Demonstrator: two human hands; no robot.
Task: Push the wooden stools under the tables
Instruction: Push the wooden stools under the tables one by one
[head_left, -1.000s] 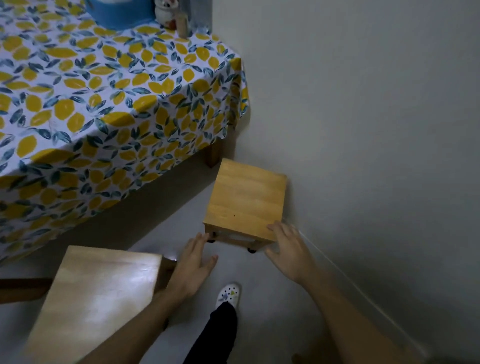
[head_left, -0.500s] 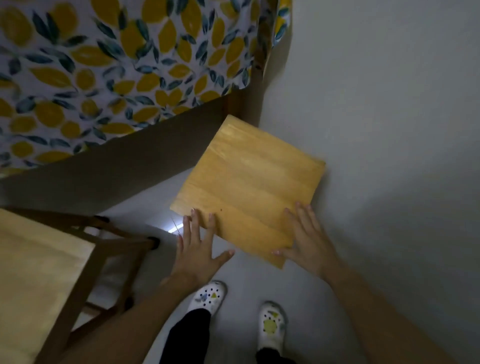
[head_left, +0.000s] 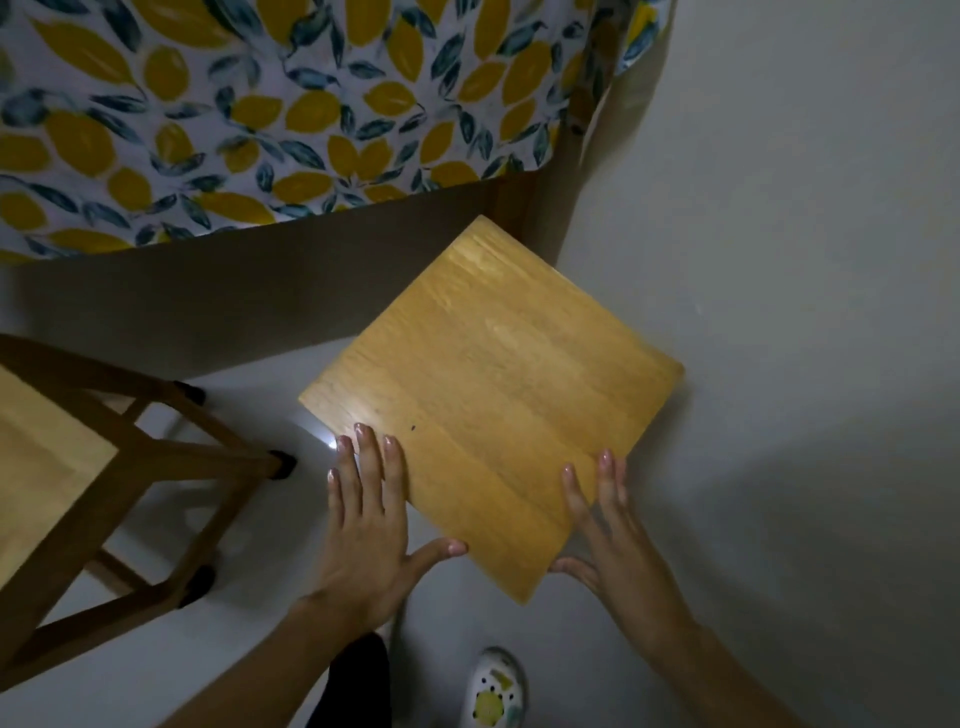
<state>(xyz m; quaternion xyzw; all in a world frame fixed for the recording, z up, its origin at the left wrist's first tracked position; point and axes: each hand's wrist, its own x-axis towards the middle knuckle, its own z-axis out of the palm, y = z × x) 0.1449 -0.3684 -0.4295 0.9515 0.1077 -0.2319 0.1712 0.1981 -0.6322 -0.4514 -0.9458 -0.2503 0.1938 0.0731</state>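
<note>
Tablecloth (head_left: 291, 130) with yellow lemons hangs off the table beyond both hands. Between and ahead of them sits the wooden stool (head_left: 493, 395), turned cornerwise, far corner beside the table leg (head_left: 524, 208), right corner close to the wall (head_left: 779, 208). Left hand (head_left: 369, 525) and right hand (head_left: 608, 535) lie flat, fingers spread, against its near edges, gripping nothing. A second stool (head_left: 78, 467) stands left of the left hand.

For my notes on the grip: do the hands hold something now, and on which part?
Both are on the wooden stool, at the near corner of its seat: left hand and right hand lie open on either edge, fingers flat, not curled around.
</note>
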